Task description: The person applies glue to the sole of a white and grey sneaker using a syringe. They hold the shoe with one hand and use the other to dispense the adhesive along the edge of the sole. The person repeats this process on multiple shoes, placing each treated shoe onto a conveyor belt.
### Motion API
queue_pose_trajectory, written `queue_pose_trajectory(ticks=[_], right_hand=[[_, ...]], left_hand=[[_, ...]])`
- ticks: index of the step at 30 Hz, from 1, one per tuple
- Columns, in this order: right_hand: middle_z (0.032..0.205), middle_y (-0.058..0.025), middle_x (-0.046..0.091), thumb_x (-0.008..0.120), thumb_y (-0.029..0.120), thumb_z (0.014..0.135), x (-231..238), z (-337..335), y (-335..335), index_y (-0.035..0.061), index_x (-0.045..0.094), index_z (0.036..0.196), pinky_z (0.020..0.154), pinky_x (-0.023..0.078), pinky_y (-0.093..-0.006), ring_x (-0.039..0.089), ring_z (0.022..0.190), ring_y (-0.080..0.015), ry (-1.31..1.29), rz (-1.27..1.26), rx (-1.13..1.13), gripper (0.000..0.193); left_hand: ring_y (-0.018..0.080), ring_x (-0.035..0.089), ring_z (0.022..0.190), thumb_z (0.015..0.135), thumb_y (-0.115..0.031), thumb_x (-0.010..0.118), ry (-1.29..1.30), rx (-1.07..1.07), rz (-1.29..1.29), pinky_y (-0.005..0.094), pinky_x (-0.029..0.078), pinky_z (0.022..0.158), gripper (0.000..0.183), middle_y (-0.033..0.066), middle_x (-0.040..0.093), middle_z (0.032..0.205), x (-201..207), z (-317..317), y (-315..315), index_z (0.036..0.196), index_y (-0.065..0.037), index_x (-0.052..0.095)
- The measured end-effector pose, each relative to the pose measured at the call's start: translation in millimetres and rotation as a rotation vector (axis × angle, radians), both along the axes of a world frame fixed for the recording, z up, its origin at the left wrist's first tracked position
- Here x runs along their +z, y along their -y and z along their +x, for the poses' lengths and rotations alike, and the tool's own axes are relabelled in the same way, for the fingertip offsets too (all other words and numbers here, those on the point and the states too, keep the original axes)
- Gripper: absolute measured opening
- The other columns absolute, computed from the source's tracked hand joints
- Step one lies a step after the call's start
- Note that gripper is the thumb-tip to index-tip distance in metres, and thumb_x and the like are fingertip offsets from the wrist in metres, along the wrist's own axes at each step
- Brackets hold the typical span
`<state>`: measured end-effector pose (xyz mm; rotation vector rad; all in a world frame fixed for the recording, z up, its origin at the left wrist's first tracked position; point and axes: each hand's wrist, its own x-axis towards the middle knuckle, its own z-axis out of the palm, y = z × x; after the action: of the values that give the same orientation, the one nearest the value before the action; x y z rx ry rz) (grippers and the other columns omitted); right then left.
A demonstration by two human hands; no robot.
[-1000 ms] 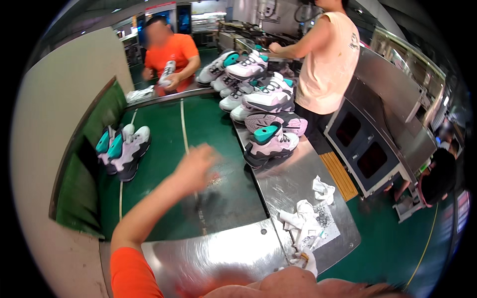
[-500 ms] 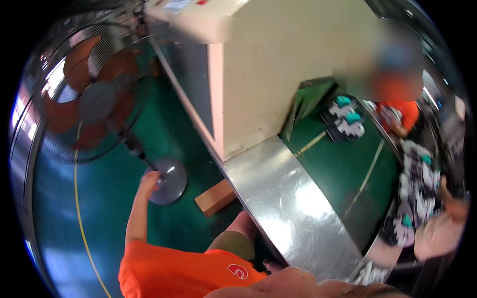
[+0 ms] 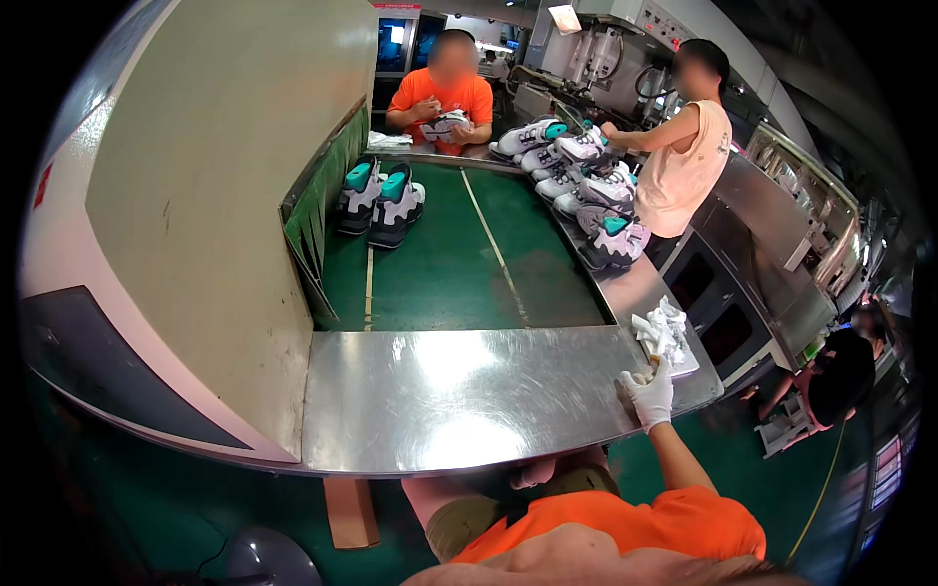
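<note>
On my feed I see the right hand (image 3: 650,398) in a white glove at the near right corner of the steel tabletop (image 3: 391,391), its fingers partly bent and thumb set a little apart from the forefinger. The fingertips reach the edge of the crumpled white wipes (image 3: 660,330), which lie bunched on that corner; a small tan bit shows at the fingertips, but I cannot tell whether it is gripped. I cannot tell how the left hand stands, since I do not see it. Beyond the steel lies a green surface (image 3: 440,273) crossed by two pale lines. Two sneakers (image 3: 394,210) stand there beside the slit green flaps (image 3: 318,225), and a tall cream housing (image 3: 225,195) walls off the left side. Along the right edge, a heap of sneakers (image 3: 586,176) stands between the green surface and a co-worker in a sleeveless top (image 3: 681,171); across the far end, another in an orange shirt (image 3: 445,96) holds a shoe (image 3: 447,127). The steel is scuffed and glossy with bright glare, the wipes are limp and creased, and the sneakers are chunky, white and dark, with teal inside their collars.
</note>
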<state>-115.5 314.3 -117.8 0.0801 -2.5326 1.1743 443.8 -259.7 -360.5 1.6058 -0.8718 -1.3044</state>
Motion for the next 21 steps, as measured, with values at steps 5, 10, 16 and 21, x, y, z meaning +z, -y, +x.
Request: queue_pose_trajectory(ticks=[5, 10, 16, 21], right_hand=[[0.104, -0.0152, 0.063, 0.084, 0.029, 0.068, 2, 10, 8, 0.0049, 0.048, 0.125, 0.080, 0.052, -0.0353, 0.063, 0.083, -0.0246, 0.013, 0.138, -0.046, 0.071], [0.106, -0.0137, 0.060, 0.085, 0.028, 0.066, -3, 6, 7, 0.0065, 0.049, 0.122, 0.083, 0.051, -0.0353, 0.062, 0.090, -0.0262, -0.112, 0.265, -0.021, 0.069], [0.106, -0.0142, 0.059, 0.086, 0.023, 0.066, 17, 6, 6, 0.0060, 0.048, 0.124, 0.083, 0.051, -0.0342, 0.061, 0.089, -0.0240, 0.033, 0.145, 0.054, 0.071], [0.109, -0.0124, 0.056, 0.084, 0.013, 0.066, 12, -16, -10, 0.0039, 0.041, 0.130, 0.077, 0.053, -0.0314, 0.059, 0.090, -0.0174, 0.054, -0.178, 0.195, 0.078]], left_hand=[[0.0255, 0.060, 0.104, 0.095, -0.026, 0.056, -0.099, -0.272, 0.104, 0.0436, 0.053, 0.082, 0.041, 0.0105, 0.059, 0.124, 27, -91, -55, 0.132, -0.009, 0.056], [0.0238, 0.060, 0.103, 0.094, -0.026, 0.057, -0.136, -0.485, 0.164, 0.0414, 0.052, 0.082, 0.040, 0.0096, 0.061, 0.122, 53, -136, -92, 0.131, -0.008, 0.057], [0.0218, 0.060, 0.102, 0.094, -0.025, 0.059, -0.105, -0.744, 0.238, 0.0388, 0.052, 0.082, 0.040, 0.0086, 0.063, 0.119, 106, -167, -127, 0.129, -0.007, 0.059], [0.0201, 0.060, 0.101, 0.093, -0.025, 0.061, -0.010, -1.069, 0.340, 0.0366, 0.051, 0.082, 0.039, 0.0078, 0.064, 0.117, 190, -201, -167, 0.128, -0.006, 0.060]])
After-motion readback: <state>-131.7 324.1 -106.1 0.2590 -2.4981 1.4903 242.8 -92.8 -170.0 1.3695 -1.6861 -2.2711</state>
